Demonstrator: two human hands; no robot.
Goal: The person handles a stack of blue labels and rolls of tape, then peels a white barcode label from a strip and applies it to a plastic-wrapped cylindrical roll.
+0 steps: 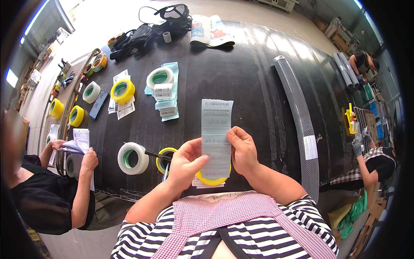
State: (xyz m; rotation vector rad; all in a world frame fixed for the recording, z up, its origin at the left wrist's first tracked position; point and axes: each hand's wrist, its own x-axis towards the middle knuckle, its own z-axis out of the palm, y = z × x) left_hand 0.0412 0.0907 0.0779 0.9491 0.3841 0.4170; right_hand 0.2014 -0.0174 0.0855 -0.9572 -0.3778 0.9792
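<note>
A pale blue strip of labels (216,129) printed with barcodes is held upright between both hands. My left hand (187,162) pinches its lower left edge, thumb in front. On the right edge, a little higher, my right hand (242,149) grips it with the thumb. Behind the strip's lower end, a yellow tape roll (212,182) partly shows, lying over white printed slips (207,186). A slender black object (157,155) reaches leftward from behind my left hand; whether it is held is unclear. Beside it are a clear tape roll (142,158) and a yellow-edged tape roll (159,165).
On the black table (233,74), a tape roll (151,77) sits on blue label strips (167,105). A phone (98,104) and more rolls lie left. A long wrapped roll (292,94) stretches along the right. At left, a co-worker's hand (89,160) holds papers (81,139).
</note>
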